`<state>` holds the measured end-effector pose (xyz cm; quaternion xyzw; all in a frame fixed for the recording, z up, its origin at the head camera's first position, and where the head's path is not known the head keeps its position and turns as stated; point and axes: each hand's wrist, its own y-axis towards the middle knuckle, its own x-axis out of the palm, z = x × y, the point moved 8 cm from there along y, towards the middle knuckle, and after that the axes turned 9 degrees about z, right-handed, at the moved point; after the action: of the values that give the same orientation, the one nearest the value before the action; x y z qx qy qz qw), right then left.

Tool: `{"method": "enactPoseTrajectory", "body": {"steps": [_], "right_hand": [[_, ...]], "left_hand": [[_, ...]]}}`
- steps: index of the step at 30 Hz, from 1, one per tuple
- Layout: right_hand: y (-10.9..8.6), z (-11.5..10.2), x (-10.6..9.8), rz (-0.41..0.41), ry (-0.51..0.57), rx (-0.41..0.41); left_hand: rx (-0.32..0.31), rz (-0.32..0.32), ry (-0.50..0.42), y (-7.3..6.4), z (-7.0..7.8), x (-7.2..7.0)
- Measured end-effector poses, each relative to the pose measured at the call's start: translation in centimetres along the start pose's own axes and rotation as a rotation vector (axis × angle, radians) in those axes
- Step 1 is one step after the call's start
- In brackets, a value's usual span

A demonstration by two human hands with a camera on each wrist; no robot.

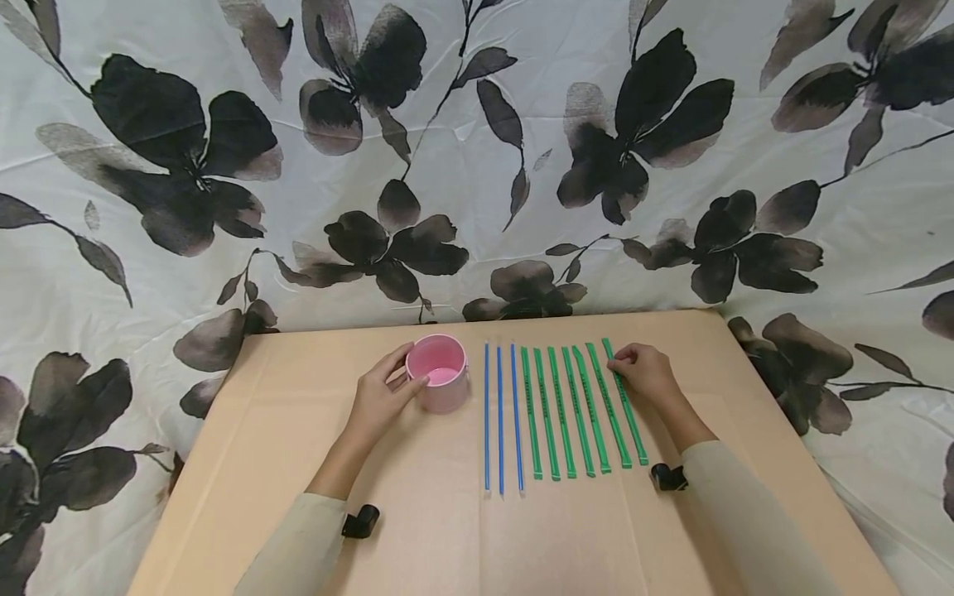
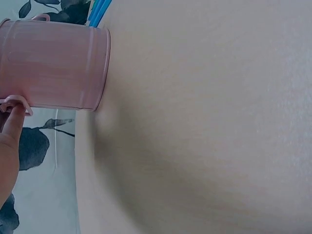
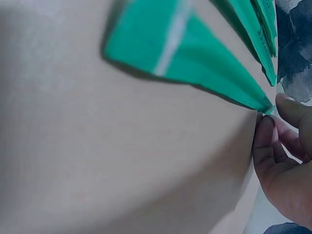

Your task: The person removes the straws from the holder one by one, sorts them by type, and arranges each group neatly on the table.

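A pink cup (image 1: 445,397) with small side handles stands near the back of the table, left of the row. My left hand (image 1: 378,396) holds it, thumb at the front of the rim and fingers round the side; in the left wrist view a finger presses at a handle (image 2: 17,100). Several slim green printed paper-wrapped sticks (image 1: 581,414) lie side by side. At the right end of the row, my right hand (image 1: 647,374) pinches the last green paper-wrapped stick (image 3: 195,58) near its far end, thumb and forefinger on either side of it.
Three thin blue sticks (image 1: 500,422) in clear wrapping lie between the cup and the green ones. The tan table (image 1: 417,530) ends at a back edge just beyond the row. A floral cloth (image 1: 507,190) hangs behind it.
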<state>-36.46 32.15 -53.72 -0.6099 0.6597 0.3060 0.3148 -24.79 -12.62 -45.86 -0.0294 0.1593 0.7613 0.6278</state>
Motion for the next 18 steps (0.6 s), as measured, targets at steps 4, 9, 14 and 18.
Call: {"method": "enactPoseTrajectory", "body": {"steps": [4,9,14,18], "right_hand": [[-0.14,-0.12,0.17,-0.013,-0.002,-0.002],[-0.27,-0.42,0.33,-0.029,-0.004,0.005],[-0.47,-0.6,0.65,-0.057,0.007,-0.001],[-0.53,-0.55,0.64,-0.048,-0.002,-0.004]], "left_hand": [[-0.003,0.0,-0.002,-0.11,0.01,-0.2],[-0.003,0.007,0.007,-0.15,0.03,-0.43],[-0.008,0.013,0.011,-0.26,-0.06,-0.63],[-0.009,0.009,-0.005,-0.25,-0.09,-0.52]]}}
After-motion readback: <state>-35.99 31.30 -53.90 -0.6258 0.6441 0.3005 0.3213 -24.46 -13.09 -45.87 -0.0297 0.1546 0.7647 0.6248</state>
